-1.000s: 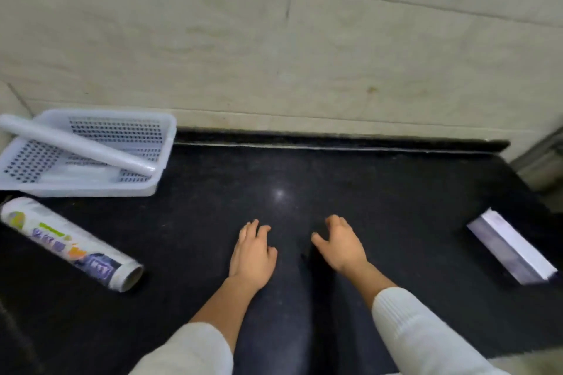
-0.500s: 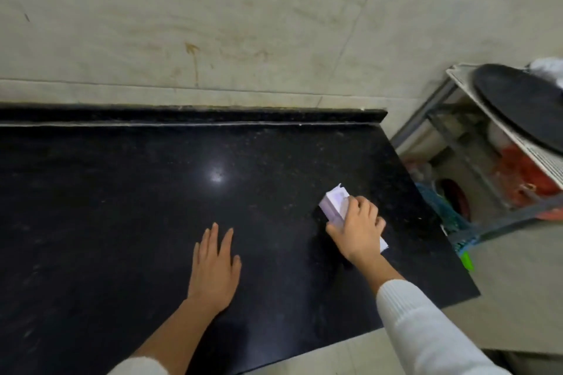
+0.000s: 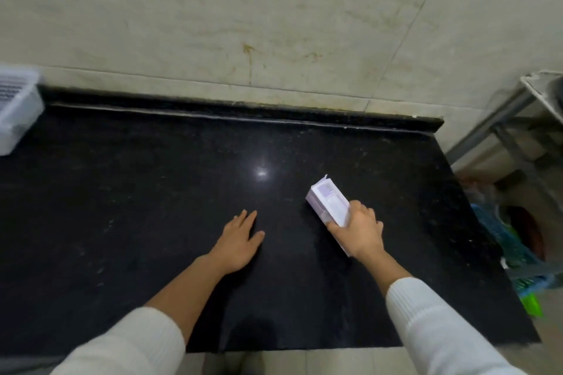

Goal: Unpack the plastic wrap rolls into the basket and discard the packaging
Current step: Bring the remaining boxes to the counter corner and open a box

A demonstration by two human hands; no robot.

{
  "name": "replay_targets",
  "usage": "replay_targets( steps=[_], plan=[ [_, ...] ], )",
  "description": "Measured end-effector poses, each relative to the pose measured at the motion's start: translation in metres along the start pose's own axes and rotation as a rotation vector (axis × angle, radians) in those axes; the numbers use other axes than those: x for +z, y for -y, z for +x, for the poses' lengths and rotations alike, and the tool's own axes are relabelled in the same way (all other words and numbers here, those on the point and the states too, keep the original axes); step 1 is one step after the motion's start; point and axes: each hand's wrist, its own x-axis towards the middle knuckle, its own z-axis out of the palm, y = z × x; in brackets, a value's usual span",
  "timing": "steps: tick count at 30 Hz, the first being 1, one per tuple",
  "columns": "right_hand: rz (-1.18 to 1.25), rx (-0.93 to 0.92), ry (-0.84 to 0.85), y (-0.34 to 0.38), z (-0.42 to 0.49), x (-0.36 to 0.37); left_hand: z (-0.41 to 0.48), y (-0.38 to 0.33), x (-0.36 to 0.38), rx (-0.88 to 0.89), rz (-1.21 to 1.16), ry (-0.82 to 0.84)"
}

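Note:
A long white and lilac cardboard box [image 3: 327,202] lies on the black counter [image 3: 152,192], right of centre, its far end flap partly open. My right hand [image 3: 361,230] is closed around the box's near half and lifts that end slightly. Flat on the counter to the left lies my left hand [image 3: 239,242], fingers apart, holding nothing. Only a corner of the white perforated basket [image 3: 16,113] shows at the left edge. No plastic wrap rolls are in view.
A tiled wall rises behind the counter's raised back lip. Past the counter's right edge stands a metal rack [image 3: 518,119], with a blue-green mesh bin [image 3: 515,256] and green items on the floor below it.
The view swung right, then partly back left, so the basket corner shows again. My right hand reached the box, closed on it and drew it toward the counter's middle. My left hand stayed flat.

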Motion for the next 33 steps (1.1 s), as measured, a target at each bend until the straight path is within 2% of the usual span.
replay_targets(
  steps=[3, 6, 12, 19, 24, 28, 33],
  plan=[
    [0.055, -0.132, 0.044, 0.059, -0.004, 0.018, -0.015, 0.012, -0.022, -0.143, -0.19, -0.108],
    [0.098, -0.264, 0.099, 0.122, -0.016, 0.039, -0.038, 0.042, -0.045, -0.259, -0.249, -0.186],
    [0.163, -0.485, 0.238, 0.236, -0.058, 0.087, -0.099, 0.12, -0.094, -0.394, -0.43, -0.426],
    [0.179, -0.648, 0.315, 0.365, -0.11, 0.135, -0.146, 0.212, -0.168, -0.327, -0.661, -0.648],
    [0.239, -0.644, 0.284, 0.467, -0.15, 0.166, -0.167, 0.285, -0.236, -0.291, -0.878, -0.631],
    [0.322, -0.673, 0.258, 0.547, -0.184, 0.183, -0.182, 0.342, -0.296, -0.252, -1.032, -0.679],
    [0.408, -0.73, 0.256, 0.612, -0.213, 0.192, -0.192, 0.389, -0.353, -0.16, -1.196, -0.747]
  ],
)
